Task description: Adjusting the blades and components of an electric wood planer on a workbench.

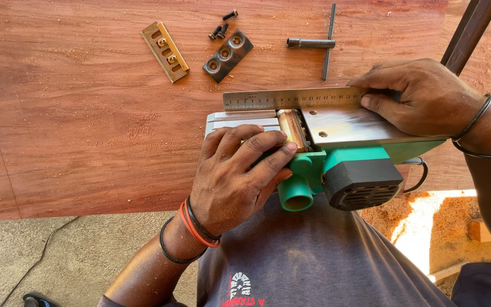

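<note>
Lying upturned on the reddish wooden board (75,113): green electric planer (342,162). Gripping its front, left hand (234,182); pressing a steel ruler (294,98) against its sole, right hand (421,94).

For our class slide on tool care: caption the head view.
Left hand steadies an upturned green electric planer; right hand presses a steel ruler along its sole.

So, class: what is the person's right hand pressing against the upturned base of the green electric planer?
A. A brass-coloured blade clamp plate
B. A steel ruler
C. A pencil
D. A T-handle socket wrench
B: the right hand holds a steel ruler on edge along the planer base, while the T-handle wrench lies untouched on the wooden board.
</note>
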